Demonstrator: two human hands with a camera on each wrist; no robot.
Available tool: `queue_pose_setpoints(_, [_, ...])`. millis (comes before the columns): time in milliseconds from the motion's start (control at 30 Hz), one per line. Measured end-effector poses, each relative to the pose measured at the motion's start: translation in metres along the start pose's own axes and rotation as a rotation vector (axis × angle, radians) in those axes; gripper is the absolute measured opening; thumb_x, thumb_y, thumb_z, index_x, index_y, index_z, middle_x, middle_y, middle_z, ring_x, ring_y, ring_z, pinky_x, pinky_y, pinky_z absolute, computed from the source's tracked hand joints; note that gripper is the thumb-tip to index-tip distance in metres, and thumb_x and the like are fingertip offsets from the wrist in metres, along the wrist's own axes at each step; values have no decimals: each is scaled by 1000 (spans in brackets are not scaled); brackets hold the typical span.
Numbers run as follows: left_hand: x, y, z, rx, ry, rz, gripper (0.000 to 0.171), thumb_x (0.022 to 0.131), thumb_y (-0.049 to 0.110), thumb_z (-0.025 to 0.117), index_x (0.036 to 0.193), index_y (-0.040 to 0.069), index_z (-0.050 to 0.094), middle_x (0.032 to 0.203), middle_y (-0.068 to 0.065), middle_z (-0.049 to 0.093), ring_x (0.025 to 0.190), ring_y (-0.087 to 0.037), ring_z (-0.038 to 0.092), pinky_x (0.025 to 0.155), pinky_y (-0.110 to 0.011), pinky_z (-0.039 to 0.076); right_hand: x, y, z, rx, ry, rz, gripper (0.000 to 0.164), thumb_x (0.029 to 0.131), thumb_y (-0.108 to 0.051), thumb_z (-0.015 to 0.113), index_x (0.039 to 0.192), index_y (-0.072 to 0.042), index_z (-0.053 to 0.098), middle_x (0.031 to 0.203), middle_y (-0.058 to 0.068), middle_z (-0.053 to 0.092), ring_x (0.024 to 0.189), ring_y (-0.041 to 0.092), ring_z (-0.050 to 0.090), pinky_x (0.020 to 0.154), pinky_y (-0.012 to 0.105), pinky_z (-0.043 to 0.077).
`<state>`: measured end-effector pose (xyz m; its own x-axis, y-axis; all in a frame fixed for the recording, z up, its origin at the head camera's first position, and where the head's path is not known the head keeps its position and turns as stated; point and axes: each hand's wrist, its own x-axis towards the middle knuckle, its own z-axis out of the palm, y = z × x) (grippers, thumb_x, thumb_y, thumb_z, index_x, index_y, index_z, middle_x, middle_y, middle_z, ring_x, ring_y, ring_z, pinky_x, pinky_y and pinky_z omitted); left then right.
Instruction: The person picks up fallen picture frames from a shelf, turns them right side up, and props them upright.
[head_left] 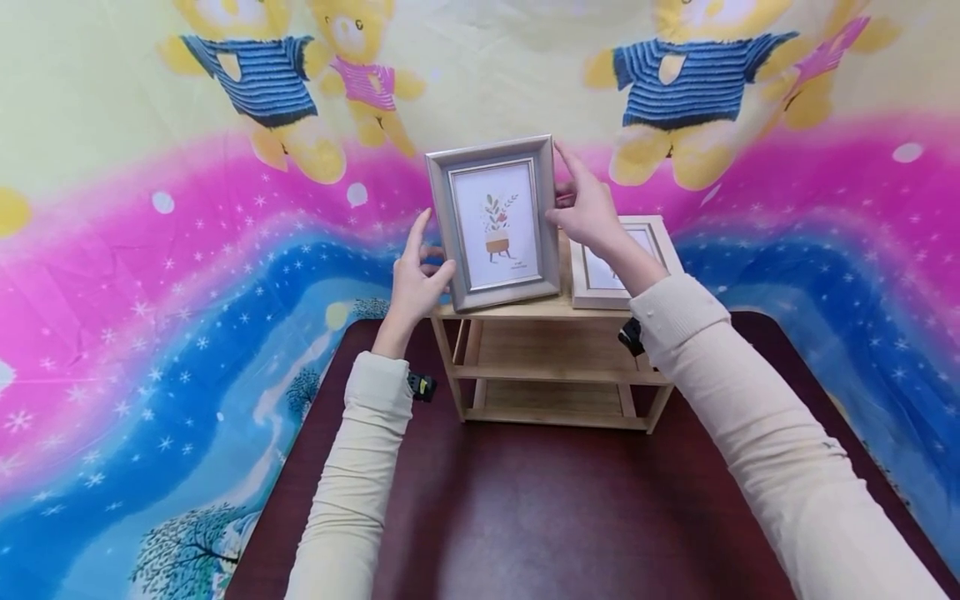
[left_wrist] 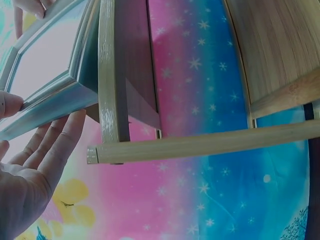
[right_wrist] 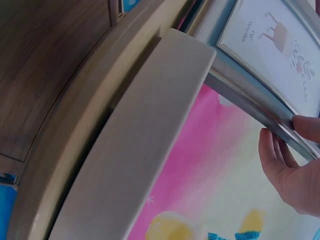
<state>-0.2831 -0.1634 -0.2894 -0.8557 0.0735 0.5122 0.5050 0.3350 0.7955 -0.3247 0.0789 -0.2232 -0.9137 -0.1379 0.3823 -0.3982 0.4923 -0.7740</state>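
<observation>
A silver-grey picture frame (head_left: 495,225) with a potted-plant print stands tilted slightly to its left over the top of a wooden rack (head_left: 555,346). My left hand (head_left: 414,279) holds its left edge; in the left wrist view the thumb lies on the front and the other fingers reach behind. At the upper right edge, my right hand (head_left: 588,208) pinches the frame between thumb and fingers, as the right wrist view also shows. A second, pale picture frame (head_left: 600,297) lies face up on the rack's top at the right, partly hidden by my right wrist.
The rack has two lower shelves and sits towards the back of a dark red-brown table (head_left: 547,500). Behind and beside it hangs a colourful cloth (head_left: 225,275) with teddy bears and snowflakes. Each wrist wears a small black camera.
</observation>
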Motion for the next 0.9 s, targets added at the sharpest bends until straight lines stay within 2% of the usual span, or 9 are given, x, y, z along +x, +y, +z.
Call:
queue_pose_setpoints(133, [3, -1, -3, 6, -27, 22, 72, 82, -1, 56, 145, 19, 25, 98, -25, 61, 67, -36, 64, 50, -36, 52, -4, 0, 0, -44, -17, -46, 92, 75, 11, 57, 147, -27, 15, 105, 24, 60, 99, 32, 59, 84, 38, 48])
queue_pose_setpoints(200, [4, -1, -5, 15, -42, 19, 72, 82, -1, 55, 145, 22, 25, 99, -25, 61, 67, -35, 64, 52, -40, 53, -6, 0, 0, -56, -19, -57, 92, 75, 10, 58, 147, -28, 15, 104, 24, 59, 99, 32, 58, 84, 39, 48])
queue_pose_setpoints(233, [6, -6, -5, 19, -45, 25, 73, 82, 0, 55, 144, 24, 25, 99, -24, 61, 66, -34, 64, 51, -39, 53, -6, 0, 0, -59, -20, -60, 92, 74, 10, 58, 147, -28, 15, 104, 24, 59, 99, 32, 58, 83, 39, 48])
queue_pose_setpoints(333, [8, -7, -8, 32, -60, 28, 73, 83, 2, 54, 145, 27, 25, 102, -22, 61, 68, -32, 65, 52, -37, 53, -8, 0, -1, -60, -20, -65, 93, 74, 10, 59, 147, -29, 15, 103, 23, 60, 98, 31, 59, 82, 39, 49])
queue_pose_setpoints(467, [10, -8, -11, 28, -81, 15, 73, 84, 2, 52, 145, 30, 24, 107, -22, 59, 74, -32, 65, 54, -34, 54, -10, 0, -1, -48, -21, -72, 95, 74, 10, 60, 147, -30, 14, 103, 23, 60, 97, 30, 59, 82, 38, 49])
queue_pose_setpoints(700, [11, -8, -13, 41, -101, -12, 70, 87, 4, 51, 145, 30, 22, 117, -23, 56, 86, -34, 64, 64, -45, 53, -16, 1, 1, -46, -19, -76, 95, 75, 7, 62, 146, -33, 13, 101, 21, 61, 96, 29, 60, 83, 38, 48])
queue_pose_setpoints(900, [7, -8, -14, 129, -61, 72, 67, 87, 3, 51, 146, 21, 23, 120, -23, 54, 91, -34, 63, 71, -42, 53, -20, 1, 1, -46, -11, -96, 92, 76, 4, 63, 146, -33, 15, 104, 20, 62, 96, 28, 60, 82, 39, 48])
